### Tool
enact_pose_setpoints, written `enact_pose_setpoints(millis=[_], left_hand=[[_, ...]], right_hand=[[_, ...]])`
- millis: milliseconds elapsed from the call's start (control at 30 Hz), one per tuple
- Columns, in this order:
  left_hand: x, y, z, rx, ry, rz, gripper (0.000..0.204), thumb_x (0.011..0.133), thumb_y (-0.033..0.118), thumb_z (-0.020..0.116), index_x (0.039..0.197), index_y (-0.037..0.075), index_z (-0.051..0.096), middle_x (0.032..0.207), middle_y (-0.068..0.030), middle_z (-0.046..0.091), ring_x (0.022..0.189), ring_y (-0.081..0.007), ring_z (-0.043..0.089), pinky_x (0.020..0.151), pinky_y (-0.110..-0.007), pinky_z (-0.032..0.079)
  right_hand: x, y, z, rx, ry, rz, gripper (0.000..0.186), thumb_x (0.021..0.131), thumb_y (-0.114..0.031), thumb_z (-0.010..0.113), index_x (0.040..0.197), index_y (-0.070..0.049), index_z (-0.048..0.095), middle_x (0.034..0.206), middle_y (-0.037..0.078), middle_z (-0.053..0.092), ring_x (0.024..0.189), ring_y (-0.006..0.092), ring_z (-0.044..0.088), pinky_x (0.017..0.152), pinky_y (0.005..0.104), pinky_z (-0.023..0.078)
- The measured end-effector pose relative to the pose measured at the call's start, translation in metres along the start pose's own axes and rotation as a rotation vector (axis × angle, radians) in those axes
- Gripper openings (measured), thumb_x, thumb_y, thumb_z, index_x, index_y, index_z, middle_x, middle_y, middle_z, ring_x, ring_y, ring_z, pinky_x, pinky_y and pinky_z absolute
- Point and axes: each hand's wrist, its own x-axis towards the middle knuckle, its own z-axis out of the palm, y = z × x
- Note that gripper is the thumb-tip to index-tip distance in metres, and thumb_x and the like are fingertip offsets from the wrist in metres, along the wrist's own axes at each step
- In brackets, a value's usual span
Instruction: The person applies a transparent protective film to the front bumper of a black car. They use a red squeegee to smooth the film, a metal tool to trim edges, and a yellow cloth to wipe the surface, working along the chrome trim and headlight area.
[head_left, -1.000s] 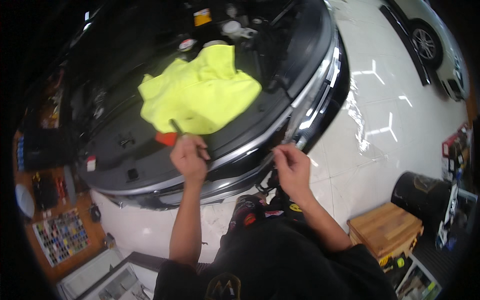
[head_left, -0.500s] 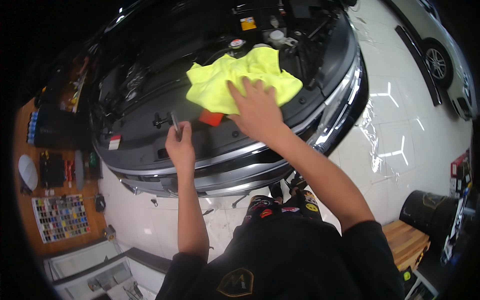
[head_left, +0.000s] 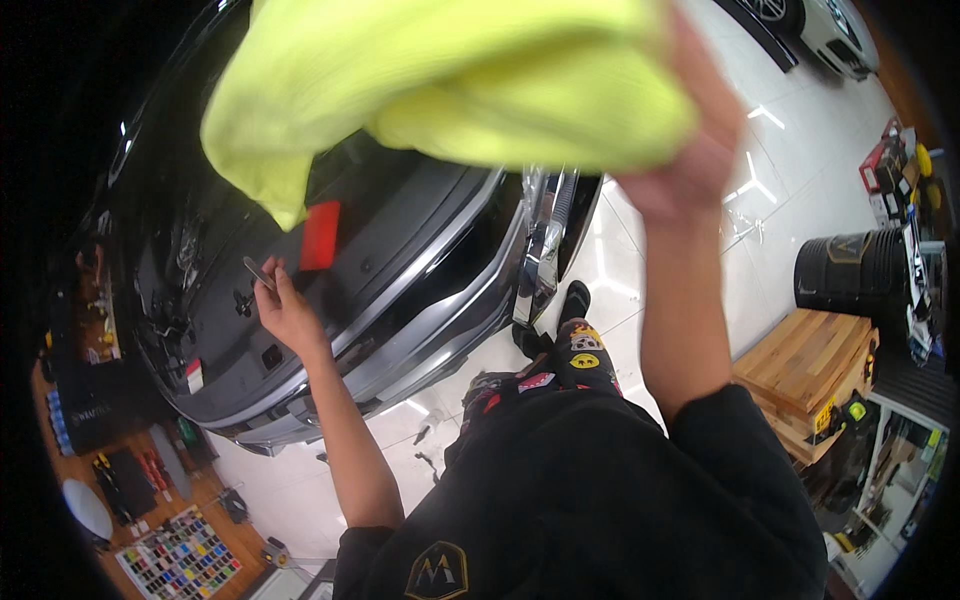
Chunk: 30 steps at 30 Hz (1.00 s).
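Observation:
My right hand (head_left: 690, 150) holds a bright yellow-green cloth (head_left: 450, 85) lifted high, close to the camera, where it covers much of the open engine bay of a dark car (head_left: 400, 270). My left hand (head_left: 285, 310) rests on the front edge of the engine bay and pinches a small dark slim tool (head_left: 257, 272). A red flat piece (head_left: 320, 235) lies on the black cover just right of that hand, below the hanging corner of the cloth.
A wooden crate (head_left: 805, 365) and a black barrel (head_left: 850, 275) stand on the white tiled floor at the right, with shelves of gear beyond. A colour sample board (head_left: 180, 555) and tools lie on an orange surface at the lower left. A white car (head_left: 830, 30) is parked at the top right.
My right hand has picked the yellow-green cloth up off the engine bay and raised it toward the camera. The red piece under it is now uncovered. My left hand has stayed on the front edge.

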Motion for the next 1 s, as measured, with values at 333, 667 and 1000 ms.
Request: enact_pose_setpoints(millis=[333,667,1000], left_hand=[[-0.011,-0.021,0.048,0.308,-0.172,0.297,0.027,0.106,0.015,0.058,0.124,-0.003,0.067,0.117,-0.0105,0.069,0.11,-0.0175,0.065,0.099,-0.033,0.049],[-0.016,-0.008,0.051,0.463,-0.245,0.396,0.02,0.103,0.006,0.056,0.118,-0.002,0.067,0.112,-0.0089,0.068,0.105,-0.0166,0.062,0.096,-0.031,0.047],[-0.012,-0.015,0.042,0.34,-0.247,0.297,0.021,0.103,0.0,0.052,0.12,-0.006,0.062,0.118,-0.0111,0.065,0.109,-0.0186,0.064,0.103,-0.033,0.048]], right_hand=[[-0.256,-0.063,-0.028,-0.353,0.744,-0.161,0.031,0.104,-0.018,0.056,0.128,0.001,0.061,0.118,0.013,0.069,0.103,0.0227,0.07,0.091,0.037,0.059],[-0.138,0.149,-0.118,-0.659,0.92,0.13,0.021,0.091,-0.003,0.076,0.108,0.007,0.068,0.089,0.005,0.07,0.077,0.0062,0.063,0.068,0.0217,0.05],[-0.112,0.146,-0.105,-0.579,1.008,0.309,0.019,0.094,-0.005,0.075,0.104,0.008,0.066,0.086,0.005,0.071,0.071,0.0046,0.063,0.063,0.0195,0.049]])
